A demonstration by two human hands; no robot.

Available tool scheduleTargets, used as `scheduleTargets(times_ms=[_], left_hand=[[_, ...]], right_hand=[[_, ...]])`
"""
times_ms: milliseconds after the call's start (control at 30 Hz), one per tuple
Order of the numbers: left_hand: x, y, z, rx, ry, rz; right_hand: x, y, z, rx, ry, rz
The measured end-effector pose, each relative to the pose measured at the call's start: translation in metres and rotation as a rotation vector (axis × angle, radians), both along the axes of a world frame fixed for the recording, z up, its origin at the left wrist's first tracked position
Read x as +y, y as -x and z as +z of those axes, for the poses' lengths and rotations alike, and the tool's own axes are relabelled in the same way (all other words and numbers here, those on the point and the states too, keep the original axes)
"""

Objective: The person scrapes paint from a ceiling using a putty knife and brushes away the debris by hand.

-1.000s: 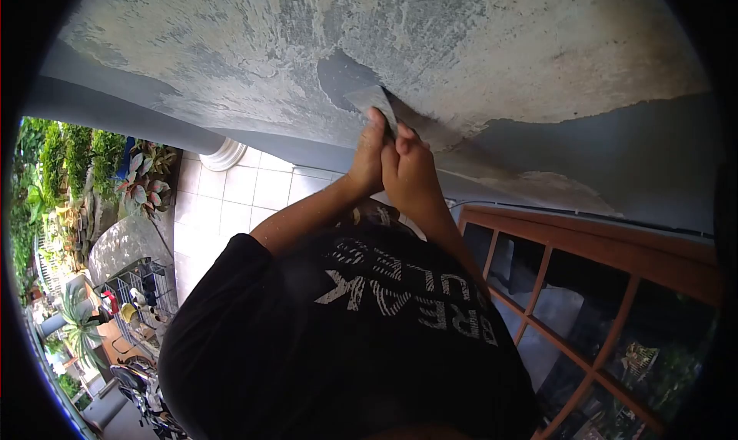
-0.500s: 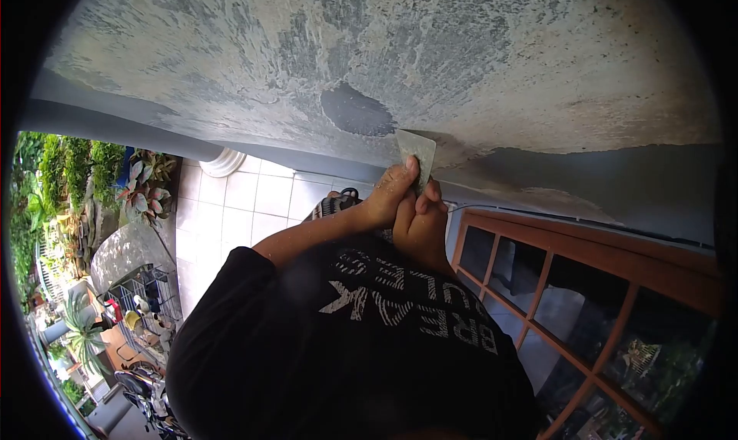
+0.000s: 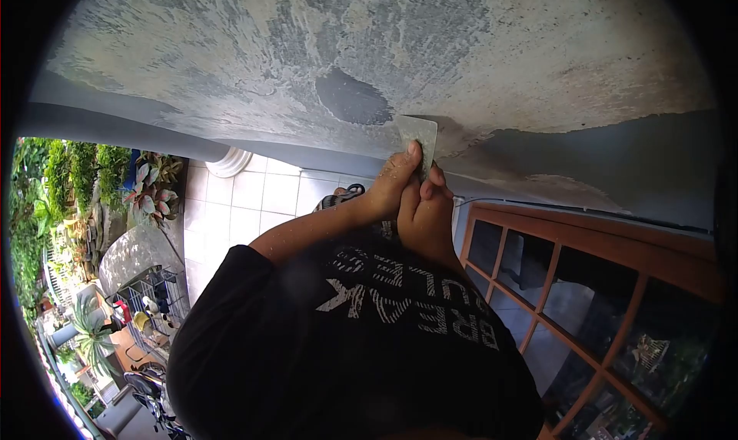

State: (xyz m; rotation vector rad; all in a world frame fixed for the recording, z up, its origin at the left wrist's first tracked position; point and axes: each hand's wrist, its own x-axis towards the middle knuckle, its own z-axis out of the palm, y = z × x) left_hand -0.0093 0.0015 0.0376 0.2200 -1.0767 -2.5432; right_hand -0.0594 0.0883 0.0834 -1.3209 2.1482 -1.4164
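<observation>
A flat, pale scraper blade (image 3: 420, 131) stands with its wide edge against the weathered wall (image 3: 538, 63), beside a dark grey bare patch (image 3: 354, 97). My left hand (image 3: 393, 182) is closed around the scraper, its thumb pressed on the blade's face. Right up against it, my right hand (image 3: 427, 219) is closed on the same tool from the other side, fingers curled. The scraper's lower part is hidden in my hands. Pale specks dot my left hand and forearm.
Wood-framed glass panes (image 3: 569, 302) stand close on the right. White floor tiles (image 3: 265, 198) lie below, with a round white column base (image 3: 229, 162). Left are plants (image 3: 146, 190), a wire basket (image 3: 157, 294) and part of a motorbike (image 3: 150, 390).
The whole view has shifted slightly, with wall and blade higher in it. The blade's face shows a little more fully. Both hands keep their hold beside the dark patch.
</observation>
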Motion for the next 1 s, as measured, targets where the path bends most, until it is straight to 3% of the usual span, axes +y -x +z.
scheduleTargets(times_ms=[67,167,467,567,667,800,933,1000], left_hand=[[-0.001,0.0,-0.007,0.046,-0.049,-0.005],[-0.002,0.001,0.002,0.018,-0.177,0.317],[0.002,0.003,0.003,-0.01,-0.035,0.017],[0.002,0.001,0.005,0.101,-0.098,0.004],[0.002,0.006,-0.002,0.103,-0.308,0.221],[0.004,0.002,-0.006,0.093,-0.132,0.09],[0.004,0.006,-0.001,0.065,-0.039,-0.004],[0.003,0.004,-0.002,0.128,-0.184,0.08]], right_hand=[[-0.003,-0.002,0.004,0.065,-0.031,0.001],[-0.025,0.016,-0.013,-0.115,-0.004,0.21],[0.006,0.008,-0.016,-0.075,-0.038,0.086],[0.0,0.001,0.008,0.034,-0.082,0.046],[-0.02,0.016,-0.003,-0.022,-0.049,0.158],[-0.001,0.011,-0.004,-0.176,-0.069,0.139],[0.005,0.007,-0.007,-0.059,-0.062,0.063],[-0.004,0.006,0.004,-0.012,-0.109,0.057]])
